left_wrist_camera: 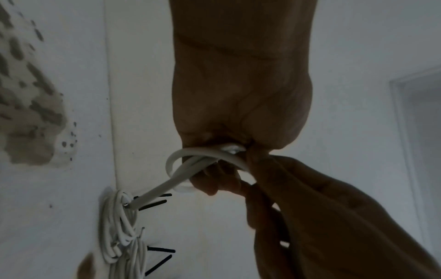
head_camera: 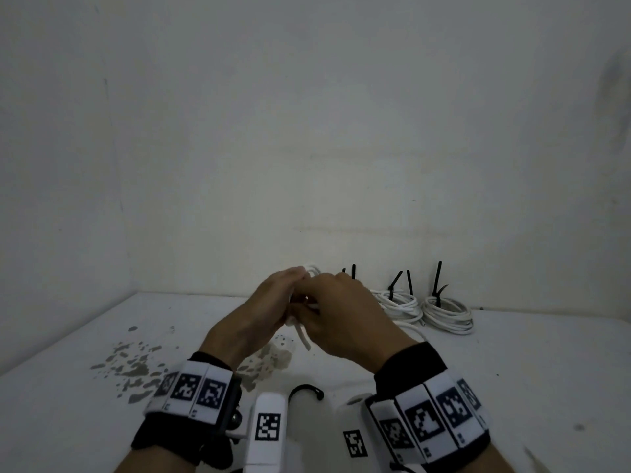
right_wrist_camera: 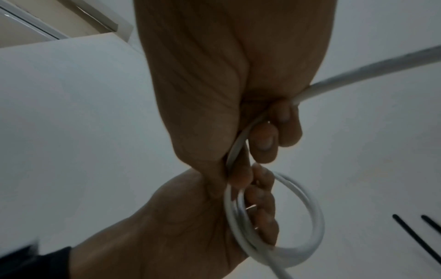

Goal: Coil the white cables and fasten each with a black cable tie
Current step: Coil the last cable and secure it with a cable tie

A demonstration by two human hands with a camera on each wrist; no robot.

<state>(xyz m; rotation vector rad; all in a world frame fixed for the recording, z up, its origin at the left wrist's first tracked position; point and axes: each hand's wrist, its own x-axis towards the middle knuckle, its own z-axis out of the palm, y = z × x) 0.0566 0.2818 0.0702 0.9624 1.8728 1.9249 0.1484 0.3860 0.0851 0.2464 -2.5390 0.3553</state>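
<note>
Both hands meet above the middle of the white table (head_camera: 85, 404). My left hand (head_camera: 273, 302) grips a small coil of white cable (right_wrist_camera: 307, 222), its fingers curled round the loops (left_wrist_camera: 190, 156). My right hand (head_camera: 341, 312) pinches the same cable (right_wrist_camera: 238, 143) just beside the coil, and a free length (right_wrist_camera: 369, 75) runs out past its fingers. A short cable end (head_camera: 304, 337) hangs below the hands. A loose black cable tie (head_camera: 305, 390) lies curved on the table near my wrists.
Two coiled white cables (head_camera: 447, 314) (head_camera: 399, 305), each fastened with upright black ties (head_camera: 437, 281), lie at the back right by the wall. Another tie (head_camera: 353, 271) stands behind my right hand. Chipped grey patches (head_camera: 133, 367) mark the table at the left.
</note>
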